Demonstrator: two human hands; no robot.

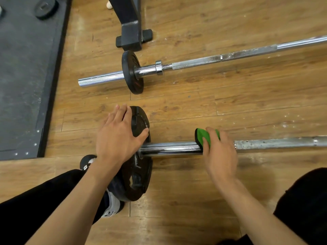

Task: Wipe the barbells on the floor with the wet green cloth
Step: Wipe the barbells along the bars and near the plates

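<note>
You are bracing your left hand [116,137] on the upper rim of the near plate [139,174]. Its fingers [122,112] are lying straight and slightly spread over the edge, and the thumb is reaching across the plate's inner face. Your right hand [221,156] is curling its fingers [213,132] over the cloth [200,135], pressing it onto the chrome sleeve of the near bar [169,147], just beside the point where the duller shaft begins. The cloth is sitting folded on top of the sleeve, showing green between your fingers, apart from the near plate. The near bar is lying on the wood floor [194,106], running off to the right. The far bar [221,58] is lying beyond it, roughly parallel, carrying 1 small plate [132,72] upright on its sleeve. A black frame foot [131,38] is standing behind that plate. A dark mat [23,76] is covering the floor on the left, with a disc [45,7] lying on it. Your shoe [113,204] is showing behind the near plate, under your left forearm.
</note>
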